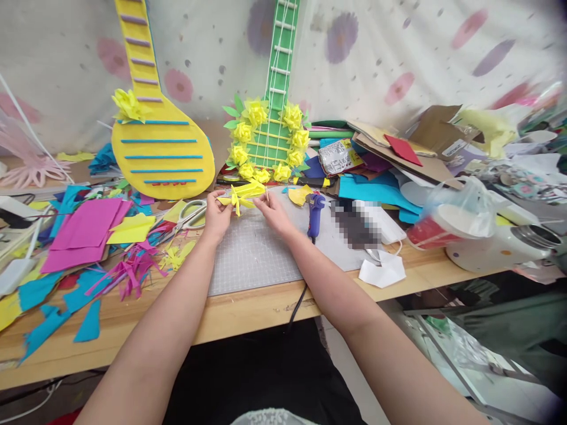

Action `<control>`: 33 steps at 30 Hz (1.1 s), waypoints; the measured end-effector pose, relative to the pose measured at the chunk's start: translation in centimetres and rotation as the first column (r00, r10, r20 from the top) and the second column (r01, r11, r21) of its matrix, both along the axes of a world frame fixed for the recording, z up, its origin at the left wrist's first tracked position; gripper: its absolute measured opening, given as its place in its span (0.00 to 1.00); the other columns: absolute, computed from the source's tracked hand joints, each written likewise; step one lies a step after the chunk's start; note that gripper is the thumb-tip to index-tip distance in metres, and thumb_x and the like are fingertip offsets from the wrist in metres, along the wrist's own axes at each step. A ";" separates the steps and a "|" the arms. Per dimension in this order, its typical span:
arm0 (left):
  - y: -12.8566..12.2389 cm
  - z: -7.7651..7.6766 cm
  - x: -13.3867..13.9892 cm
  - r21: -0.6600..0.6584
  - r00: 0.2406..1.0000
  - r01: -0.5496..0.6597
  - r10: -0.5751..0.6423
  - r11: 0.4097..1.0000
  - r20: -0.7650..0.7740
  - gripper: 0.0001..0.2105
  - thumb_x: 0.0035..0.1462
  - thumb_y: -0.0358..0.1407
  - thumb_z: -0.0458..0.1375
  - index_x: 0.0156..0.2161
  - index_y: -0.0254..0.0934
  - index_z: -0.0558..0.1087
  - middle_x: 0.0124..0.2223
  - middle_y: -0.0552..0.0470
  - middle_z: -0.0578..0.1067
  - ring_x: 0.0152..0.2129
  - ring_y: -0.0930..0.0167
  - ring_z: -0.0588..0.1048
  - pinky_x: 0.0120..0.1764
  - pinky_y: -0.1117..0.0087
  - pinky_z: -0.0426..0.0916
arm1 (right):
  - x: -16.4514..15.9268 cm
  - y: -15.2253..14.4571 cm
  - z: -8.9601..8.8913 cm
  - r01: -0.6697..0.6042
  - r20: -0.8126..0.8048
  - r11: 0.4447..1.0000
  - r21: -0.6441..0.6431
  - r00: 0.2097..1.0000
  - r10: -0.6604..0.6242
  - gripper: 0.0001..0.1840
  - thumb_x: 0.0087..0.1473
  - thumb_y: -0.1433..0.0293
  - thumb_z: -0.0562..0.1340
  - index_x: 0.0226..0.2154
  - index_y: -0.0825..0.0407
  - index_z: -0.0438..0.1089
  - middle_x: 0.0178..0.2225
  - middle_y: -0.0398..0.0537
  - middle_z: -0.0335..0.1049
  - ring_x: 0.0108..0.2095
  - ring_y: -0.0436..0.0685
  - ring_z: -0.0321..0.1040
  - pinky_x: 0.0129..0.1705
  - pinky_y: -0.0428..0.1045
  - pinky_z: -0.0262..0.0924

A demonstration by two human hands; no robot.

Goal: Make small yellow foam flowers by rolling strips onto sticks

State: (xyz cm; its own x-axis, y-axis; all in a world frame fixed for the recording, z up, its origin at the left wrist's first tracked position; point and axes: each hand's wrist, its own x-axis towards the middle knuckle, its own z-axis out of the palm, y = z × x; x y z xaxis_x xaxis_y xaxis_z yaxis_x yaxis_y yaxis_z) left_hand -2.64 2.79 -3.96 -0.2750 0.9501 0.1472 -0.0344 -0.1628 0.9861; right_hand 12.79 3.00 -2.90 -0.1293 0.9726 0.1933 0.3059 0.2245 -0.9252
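Observation:
Between my two hands, above a grey cutting mat, is a yellow paper flower with pointed petals. My left hand pinches it at its left side. My right hand has its fingers closed at the right end of a yellow paper strip that joins the flower. A blue glue gun stands on the mat to the right of my right hand. Behind my hands leans a green paper instrument with white strings and a ring of yellow paper flowers.
A yellow paper instrument leans against the wall on the left. Scissors, magenta paper sheets and blue scraps cover the table's left side. On the right lie a white mask, a bagged cup and a tipped flask.

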 end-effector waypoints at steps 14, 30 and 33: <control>-0.2 -0.8 0.0 0.115 0.949 -0.211 0.232 0.971 -0.214 0.21 0.45 0.27 0.56 0.45 0.40 0.57 0.42 0.48 0.68 0.34 0.73 0.74 0.35 0.71 0.71 | 0.2 0.4 -0.2 0.215 0.315 0.975 0.060 0.923 -0.223 0.08 0.47 0.63 0.57 0.26 0.50 0.62 0.21 0.40 0.61 0.23 0.50 0.56 0.27 0.45 0.46; -1.9 0.2 1.4 0.153 0.849 -0.091 0.157 0.984 -0.504 0.16 0.47 0.28 0.56 0.42 0.39 0.60 0.33 0.53 0.71 0.31 0.72 0.72 0.30 0.71 0.68 | 0.0 0.1 -0.1 0.140 0.363 0.990 0.028 0.921 -0.140 0.07 0.46 0.64 0.57 0.26 0.50 0.64 0.21 0.40 0.61 0.23 0.49 0.55 0.27 0.45 0.47; -1.9 0.2 1.3 0.160 0.836 -0.127 0.193 0.979 -0.513 0.15 0.47 0.28 0.55 0.42 0.39 0.60 0.32 0.53 0.71 0.29 0.72 0.71 0.29 0.71 0.66 | -0.1 0.0 -0.2 0.117 0.371 0.992 0.040 0.920 -0.124 0.07 0.45 0.64 0.58 0.25 0.50 0.63 0.20 0.39 0.60 0.22 0.49 0.54 0.26 0.45 0.46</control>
State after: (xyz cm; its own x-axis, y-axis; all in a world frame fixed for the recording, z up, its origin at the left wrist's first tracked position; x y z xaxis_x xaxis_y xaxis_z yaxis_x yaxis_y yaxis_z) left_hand -1.30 0.90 -3.73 -0.2723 0.8669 0.4176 0.5176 -0.2339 0.8230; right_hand 12.70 2.98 -3.12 -0.0773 0.9823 0.1705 0.6532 0.1791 -0.7357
